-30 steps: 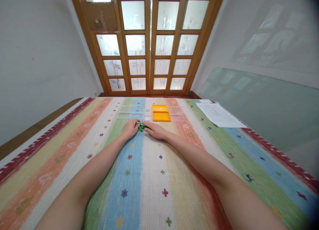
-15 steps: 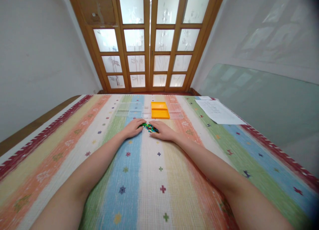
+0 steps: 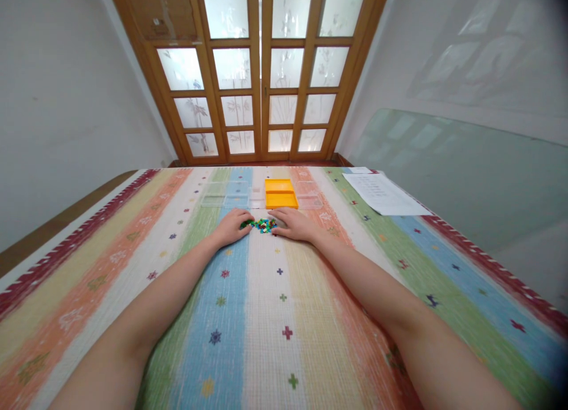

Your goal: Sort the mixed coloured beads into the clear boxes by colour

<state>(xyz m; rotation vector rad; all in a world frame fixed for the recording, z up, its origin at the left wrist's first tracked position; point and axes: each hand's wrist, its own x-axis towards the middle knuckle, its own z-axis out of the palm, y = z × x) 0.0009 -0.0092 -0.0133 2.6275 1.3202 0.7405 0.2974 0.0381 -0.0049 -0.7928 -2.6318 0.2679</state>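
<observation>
A small heap of tiny coloured pieces (image 3: 262, 224), mostly green and blue, lies on the striped cloth (image 3: 266, 315) between my hands. My left hand (image 3: 231, 225) rests palm down just left of the heap, fingers flat and touching its edge. My right hand (image 3: 293, 223) lies palm down on the right side, fingertips at the heap. Neither hand holds anything. Beyond the heap sits an orange tray (image 3: 280, 193).
Clear plastic trays (image 3: 226, 195) flank the orange tray, with another clear tray (image 3: 309, 202) on the right. A printed sheet of paper (image 3: 382, 194) lies at the far right. A glass panel (image 3: 465, 179) leans against the right wall. Wooden glazed doors (image 3: 257, 73) stand behind.
My hands have drawn slightly apart, and the heap of coloured pieces between them has spread out and shows more. The view has tilted down a little.
</observation>
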